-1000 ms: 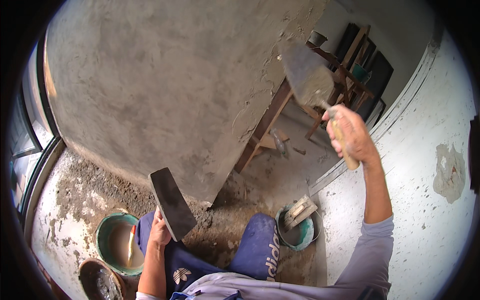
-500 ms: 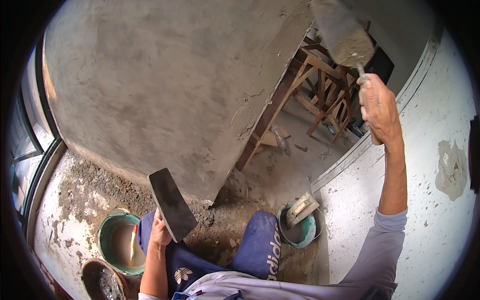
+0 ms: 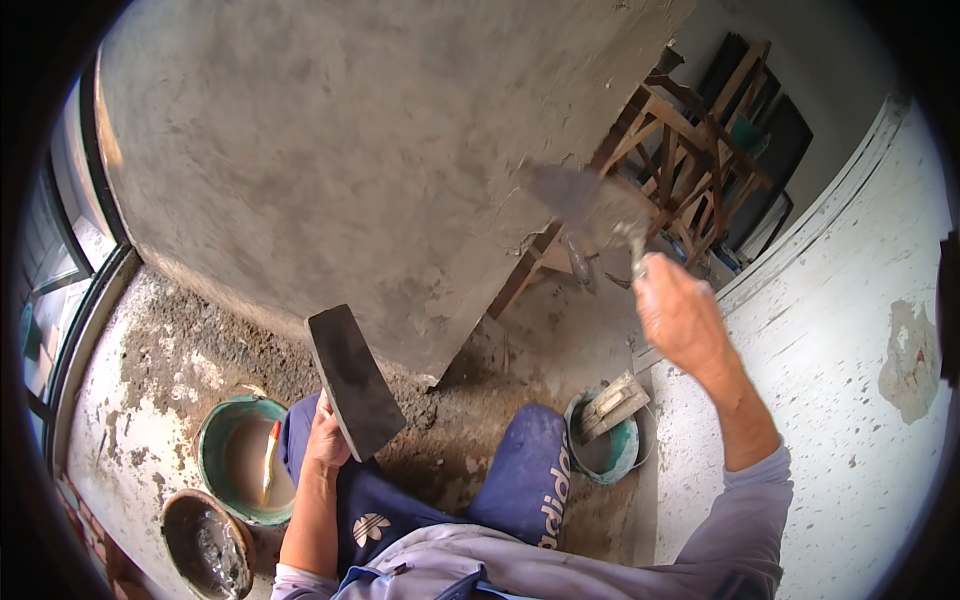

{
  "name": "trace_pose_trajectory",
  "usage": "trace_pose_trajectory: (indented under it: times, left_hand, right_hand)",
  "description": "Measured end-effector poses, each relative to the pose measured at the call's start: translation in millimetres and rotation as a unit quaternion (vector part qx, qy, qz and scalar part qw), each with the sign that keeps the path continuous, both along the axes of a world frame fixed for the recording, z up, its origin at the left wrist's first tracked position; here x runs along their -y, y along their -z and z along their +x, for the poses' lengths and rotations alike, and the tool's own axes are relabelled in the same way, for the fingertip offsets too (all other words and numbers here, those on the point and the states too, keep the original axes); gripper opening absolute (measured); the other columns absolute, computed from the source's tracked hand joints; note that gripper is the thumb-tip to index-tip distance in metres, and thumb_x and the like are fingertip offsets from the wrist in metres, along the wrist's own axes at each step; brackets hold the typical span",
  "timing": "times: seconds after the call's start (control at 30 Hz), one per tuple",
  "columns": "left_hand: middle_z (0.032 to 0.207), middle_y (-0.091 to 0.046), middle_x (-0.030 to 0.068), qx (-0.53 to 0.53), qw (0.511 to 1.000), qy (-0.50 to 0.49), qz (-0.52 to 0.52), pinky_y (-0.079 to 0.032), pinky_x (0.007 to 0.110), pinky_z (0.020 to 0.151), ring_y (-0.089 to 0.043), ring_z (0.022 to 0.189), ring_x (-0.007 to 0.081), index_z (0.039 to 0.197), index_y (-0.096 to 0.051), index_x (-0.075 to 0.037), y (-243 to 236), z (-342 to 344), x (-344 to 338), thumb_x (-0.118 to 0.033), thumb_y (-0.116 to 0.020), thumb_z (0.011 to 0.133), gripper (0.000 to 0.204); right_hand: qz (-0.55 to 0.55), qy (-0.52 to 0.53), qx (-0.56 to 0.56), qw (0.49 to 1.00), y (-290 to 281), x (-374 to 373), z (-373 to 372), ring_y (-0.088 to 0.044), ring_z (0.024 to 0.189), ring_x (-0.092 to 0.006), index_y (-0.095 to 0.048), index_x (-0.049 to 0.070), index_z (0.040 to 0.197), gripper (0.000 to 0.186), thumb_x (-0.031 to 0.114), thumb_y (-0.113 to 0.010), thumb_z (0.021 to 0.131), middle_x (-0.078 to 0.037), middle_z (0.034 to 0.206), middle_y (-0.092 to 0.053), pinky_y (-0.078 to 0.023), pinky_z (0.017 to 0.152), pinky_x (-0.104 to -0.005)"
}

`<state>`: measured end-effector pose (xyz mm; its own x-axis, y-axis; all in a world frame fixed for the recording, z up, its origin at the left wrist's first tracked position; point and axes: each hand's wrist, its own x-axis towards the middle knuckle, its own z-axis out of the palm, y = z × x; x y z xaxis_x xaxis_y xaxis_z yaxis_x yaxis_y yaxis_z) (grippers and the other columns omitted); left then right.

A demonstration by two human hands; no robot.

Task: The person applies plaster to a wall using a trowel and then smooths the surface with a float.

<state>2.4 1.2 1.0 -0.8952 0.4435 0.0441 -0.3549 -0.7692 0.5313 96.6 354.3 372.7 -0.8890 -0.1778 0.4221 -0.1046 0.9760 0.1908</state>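
My left hand (image 3: 326, 440) is closed round a plastering float whose dark rectangular plate (image 3: 357, 382) tilts up over my left thigh; its grip is hidden behind the plate. Further right and higher, my right hand (image 3: 683, 312) grips a trowel (image 3: 578, 198) by its handle. The trowel's blade is smeared by motion and points up and left, overlapping the edge of the grey plastered wall (image 3: 330, 150). Whether the blade touches the wall I cannot tell. Rough, cracked mortar lines that edge.
On the left stand a green bucket (image 3: 207, 455) of murky water with a red-tipped brush (image 3: 270, 462) and a brown bucket (image 3: 180, 545). Right of my knee, a bucket (image 3: 640, 462) bears a worn float (image 3: 612, 404). Wooden trestles (image 3: 690, 150) stand beyond the wall's edge, near a plastic bottle (image 3: 578, 262).
My right hand has swung the trowel down and to the left, from the upper right to the wall's edge. The left hand keeps the float nearly in place. The view has shifted slightly.
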Motion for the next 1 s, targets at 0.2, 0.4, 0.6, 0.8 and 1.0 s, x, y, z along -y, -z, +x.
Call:
trace_pose_trajectory:
  times: [0.2, 0.4, 0.6, 0.8, 1.0]
  left_hand:
    - [0.123, -0.065, 0.0090, 0.004, 1.000, -0.002, -0.005, -0.055, 0.037, 0.095, -0.067, 0.109, 0.0226, 0.139, -0.047, -0.006, -6, 2, 3, -0.005, -0.074, 0.083, 0.062]
    - [0.127, -0.062, 0.0095, 0.007, 1.000, 0.001, 0.005, -0.055, 0.037, 0.096, -0.066, 0.111, 0.0231, 0.142, -0.044, -0.006, -3, -2, -3, -0.005, -0.073, 0.083, 0.066]
    - [0.128, -0.062, 0.0100, -0.006, 1.000, 0.007, -0.023, -0.055, 0.037, 0.096, -0.065, 0.113, 0.0235, 0.143, -0.043, -0.006, -4, -3, -3, -0.005, -0.074, 0.083, 0.067]
    - [0.129, -0.062, 0.0115, -0.008, 1.000, -0.011, -0.010, -0.055, 0.042, 0.098, -0.065, 0.114, 0.0266, 0.142, -0.044, -0.006, 11, -5, 6, -0.009, -0.073, 0.084, 0.065]
    - [0.127, -0.063, 0.0125, -0.011, 0.999, 0.015, -0.026, -0.055, 0.043, 0.097, -0.066, 0.113, 0.0283, 0.139, -0.048, -0.007, 12, -10, -2, -0.006, -0.068, 0.087, 0.056]
  right_hand:
    - [-0.018, 0.012, -0.111, 0.994, -61, 9, 3, -0.061, 0.070, -0.0429, -0.051, 0.001, 0.099, 0.014, 0.015, -0.049, 0.102, -0.022, 0.079, -0.060, -0.047, 0.063, -0.0505]
    - [-0.025, 0.005, 0.053, 0.998, 9, 3, 15, -0.065, 0.074, -0.0453, -0.050, 0.004, 0.100, 0.015, 0.018, -0.055, 0.098, -0.023, 0.082, -0.062, -0.053, 0.063, -0.0513]
    - [-0.087, -0.012, -0.095, 0.992, -44, -11, -1, -0.060, 0.059, -0.0317, -0.053, 0.003, 0.103, 0.018, 0.021, -0.050, 0.103, -0.017, 0.074, -0.059, -0.047, 0.055, -0.0437]
    - [-0.735, -0.172, 0.040, 0.654, 21, -4, 14, -0.051, 0.048, -0.0119, -0.057, 0.001, 0.105, 0.045, 0.039, -0.035, 0.106, -0.006, 0.066, -0.053, -0.044, 0.041, -0.0247]
    - [-0.837, -0.228, 0.124, 0.482, 78, 31, -15, -0.050, 0.045, -0.0142, -0.055, -0.001, 0.106, 0.048, 0.042, -0.035, 0.106, -0.006, 0.069, -0.054, -0.044, 0.041, -0.0286]
